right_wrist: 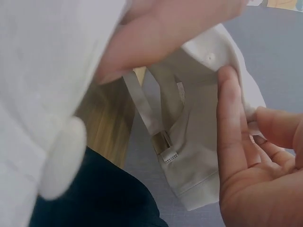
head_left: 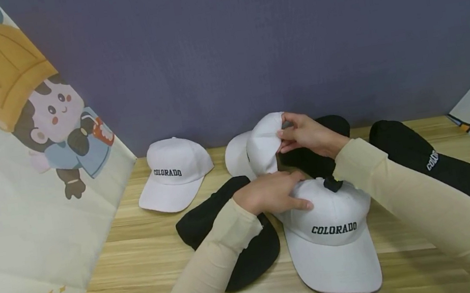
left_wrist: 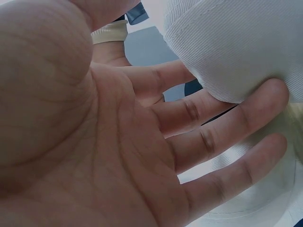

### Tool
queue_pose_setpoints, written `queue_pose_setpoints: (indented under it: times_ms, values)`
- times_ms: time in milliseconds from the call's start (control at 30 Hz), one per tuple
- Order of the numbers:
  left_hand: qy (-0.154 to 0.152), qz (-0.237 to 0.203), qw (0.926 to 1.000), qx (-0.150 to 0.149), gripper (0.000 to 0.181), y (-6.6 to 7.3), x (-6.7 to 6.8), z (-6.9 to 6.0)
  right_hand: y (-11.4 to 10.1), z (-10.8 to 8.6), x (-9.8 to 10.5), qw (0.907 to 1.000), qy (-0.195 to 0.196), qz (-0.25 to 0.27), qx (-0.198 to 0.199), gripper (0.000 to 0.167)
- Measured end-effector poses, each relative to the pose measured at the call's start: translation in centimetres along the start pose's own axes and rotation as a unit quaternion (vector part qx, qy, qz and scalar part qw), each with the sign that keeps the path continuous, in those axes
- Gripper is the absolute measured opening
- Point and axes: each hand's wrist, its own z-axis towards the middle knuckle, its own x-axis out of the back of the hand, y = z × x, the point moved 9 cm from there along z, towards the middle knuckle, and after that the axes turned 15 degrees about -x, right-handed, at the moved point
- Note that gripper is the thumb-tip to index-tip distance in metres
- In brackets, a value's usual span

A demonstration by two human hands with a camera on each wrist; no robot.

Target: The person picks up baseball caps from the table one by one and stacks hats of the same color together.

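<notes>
white cap tilted at the back of the wooden table, brim apparently toward the left; whether it is wholly lifted cannot be told. the right hand pinches the edge of its crown between thumb and fingers; the right wrist view shows the inside, with strap and buckle. the left hand is wide, fingers nearly straight and parted, its thumb over the crown of the front white cap, lettered colorado; how firmly it bears there cannot be told. a black cap lies below the left sleeve. for good handling, the pinch is best light and close to the hem, so that the soft crown does not crease; the left palm would do well to support the crown, and its thumb should clear the front white cap, lest that be dragged along; the strap should hang free of the fingers
</notes>
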Motion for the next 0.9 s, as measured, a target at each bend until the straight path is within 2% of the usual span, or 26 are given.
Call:
queue_pose_setpoints:
  times_ms: [400,900]
  values:
    - [0.003,0.015,0.9999,-0.007,0.063,0.2,0.1,0.1,-0.4,-0.3,0.2,0.9999,0.008,0.012,0.009,0.013]
    - [0.016,0.006,0.9996,0.024,0.062,-0.6,0.7,2.1,-1.4,0.3,2.4,0.9999,0.006,0.007,0.014,0.021]
